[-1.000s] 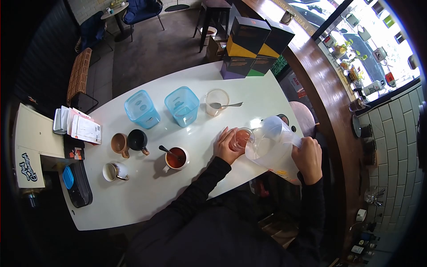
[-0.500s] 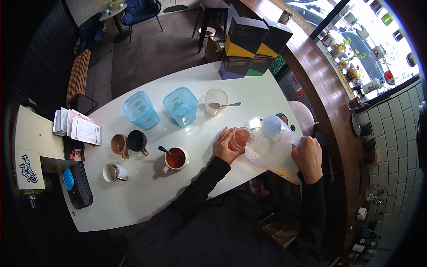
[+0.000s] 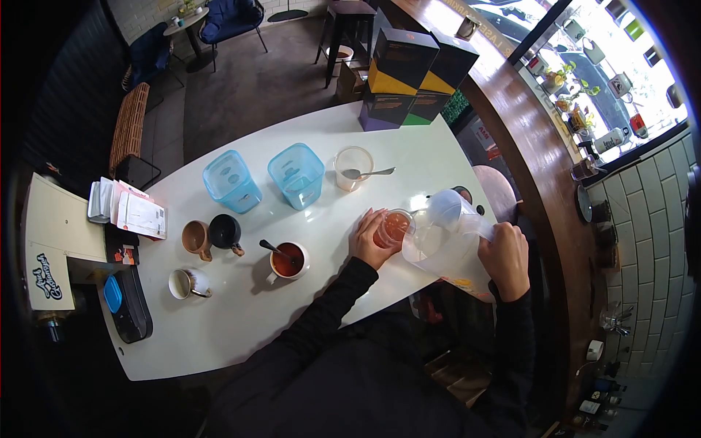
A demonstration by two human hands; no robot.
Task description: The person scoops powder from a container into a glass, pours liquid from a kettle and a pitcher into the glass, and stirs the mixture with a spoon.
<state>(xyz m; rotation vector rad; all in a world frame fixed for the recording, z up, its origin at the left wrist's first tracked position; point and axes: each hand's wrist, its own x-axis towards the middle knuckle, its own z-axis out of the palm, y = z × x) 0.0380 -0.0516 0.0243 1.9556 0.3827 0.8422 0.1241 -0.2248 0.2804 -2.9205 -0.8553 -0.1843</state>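
My left hand (image 3: pixel 372 237) is wrapped round a clear cup (image 3: pixel 395 227) with reddish-orange contents. My right hand (image 3: pixel 505 255) grips the handle of a translucent pitcher (image 3: pixel 440 237), which is tilted with its rim beside the cup. To the left of my left hand, a white mug (image 3: pixel 290 261) holds dark red liquid and a spoon. A clear tub (image 3: pixel 354 168) with a spoon across it sits behind the cup, and two blue plastic containers (image 3: pixel 297 175) (image 3: pixel 232 181) stand to its left.
Brown (image 3: pixel 196 238), black (image 3: pixel 225 232) and patterned (image 3: pixel 188 283) mugs stand on the left of the white table (image 3: pixel 219 328). Black boxes (image 3: pixel 401 62) are stacked at the far edge. A wooden counter (image 3: pixel 544 153) runs along the right.
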